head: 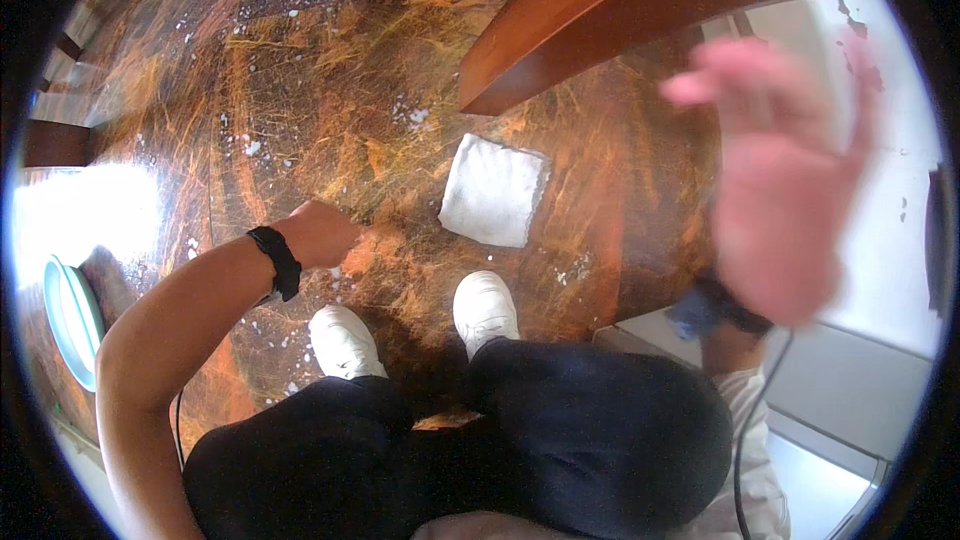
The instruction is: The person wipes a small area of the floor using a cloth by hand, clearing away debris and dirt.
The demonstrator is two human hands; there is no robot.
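A folded white cloth [495, 191] lies flat on the brown marbled floor [352, 82], just ahead of my white shoes. Low over the floor to the cloth's left is my left hand [321, 234], back upward and fingers curled out of sight; whether it holds anything cannot be seen. A black band circles that wrist. My right hand [780, 187] is raised on the right, blurred by motion, with its fingers apart and nothing in them. Small white crumbs [411, 116] are scattered over the floor, including around my left hand and beside both shoes.
A reddish-brown wooden beam or furniture leg [570, 30] juts in from the top right, its end close to the cloth. On the left is a light blue basin [73, 322]. A grey box-like object [832, 382] and a white wall [892, 127] stand at right.
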